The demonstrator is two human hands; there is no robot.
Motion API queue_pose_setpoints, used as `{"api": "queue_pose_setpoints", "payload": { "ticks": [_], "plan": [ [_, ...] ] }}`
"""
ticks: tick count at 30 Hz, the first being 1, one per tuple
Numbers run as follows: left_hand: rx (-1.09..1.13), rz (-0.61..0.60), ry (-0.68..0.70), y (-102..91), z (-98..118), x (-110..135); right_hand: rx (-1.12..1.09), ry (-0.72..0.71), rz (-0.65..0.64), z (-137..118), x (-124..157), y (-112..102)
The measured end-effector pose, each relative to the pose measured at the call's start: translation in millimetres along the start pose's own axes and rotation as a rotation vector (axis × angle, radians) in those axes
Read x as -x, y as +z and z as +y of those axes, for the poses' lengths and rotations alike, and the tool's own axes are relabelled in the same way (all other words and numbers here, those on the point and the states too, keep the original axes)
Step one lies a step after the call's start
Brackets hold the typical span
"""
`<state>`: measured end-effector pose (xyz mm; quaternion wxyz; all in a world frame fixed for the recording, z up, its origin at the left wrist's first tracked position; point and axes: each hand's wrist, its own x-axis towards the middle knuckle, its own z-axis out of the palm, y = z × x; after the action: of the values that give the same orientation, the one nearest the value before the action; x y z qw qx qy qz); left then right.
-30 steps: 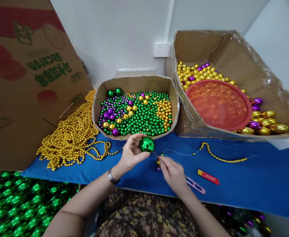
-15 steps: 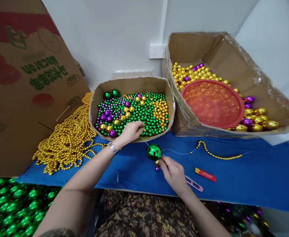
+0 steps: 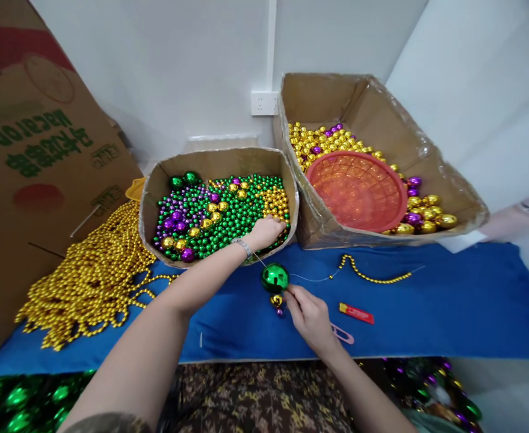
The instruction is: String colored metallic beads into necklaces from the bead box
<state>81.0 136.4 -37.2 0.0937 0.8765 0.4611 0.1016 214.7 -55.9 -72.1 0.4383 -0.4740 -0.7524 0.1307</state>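
My left hand [image 3: 268,233], with a silver watch on its wrist, reaches into the low cardboard box [image 3: 219,157], over its small gold beads [image 3: 273,201]. Its fingers are curled closed, and what they pinch is hidden. A thin thread runs from under that wrist down to a large shiny green ball [image 3: 275,278]. Close beside the ball, my right hand [image 3: 308,314] pinches the beaded string. Below the ball hang a gold bead [image 3: 276,300] and a small purple bead [image 3: 279,312]. From the ball, thread trails right to a row of small gold beads [image 3: 372,276] lying on the blue cloth.
A taller carton [image 3: 322,90] with gold and purple balls and a red basket [image 3: 358,192] stands at right. Gold bead strands [image 3: 92,276] are heaped at left beside a big carton [image 3: 43,138]. A red-and-yellow cutter-like object [image 3: 357,313] and a pink-handled tool [image 3: 343,334] lie on the blue cloth [image 3: 463,300].
My left hand has moved right in the box, from the green beads to the gold ones. My right hand keeps its pinch by the green ball. The view has shifted slightly right.
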Motion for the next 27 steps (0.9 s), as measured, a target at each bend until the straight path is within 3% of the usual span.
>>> {"api": "queue_pose_setpoints", "payload": {
  "ticks": [5, 7, 10, 13, 18, 27],
  "plan": [
    [0.159, 0.040, -0.045, -9.1, 3, 5, -0.008, 0.032, 0.010, 1, 0, -6],
    [0.547, 0.099, -0.143, -20.5, 1, 21, -0.019, 0.054, 0.018, 2, 0, -9],
    [1.388, 0.192, -0.322, -37.6, 0, 57, -0.034, 0.052, 0.018, 2, -1, -9],
    [1.782, 0.268, -0.402, -47.4, 4, 91, -0.039, 0.037, 0.001, 1, -2, -4],
    [1.853, 0.374, -0.487, -48.6, 10, 120, -0.052, 0.022, -0.025, -1, 0, 2],
    [1.810, 0.476, -0.558, -43.7, 15, 131, -0.050, 0.002, -0.061, -7, 3, 4]
  ]
}}
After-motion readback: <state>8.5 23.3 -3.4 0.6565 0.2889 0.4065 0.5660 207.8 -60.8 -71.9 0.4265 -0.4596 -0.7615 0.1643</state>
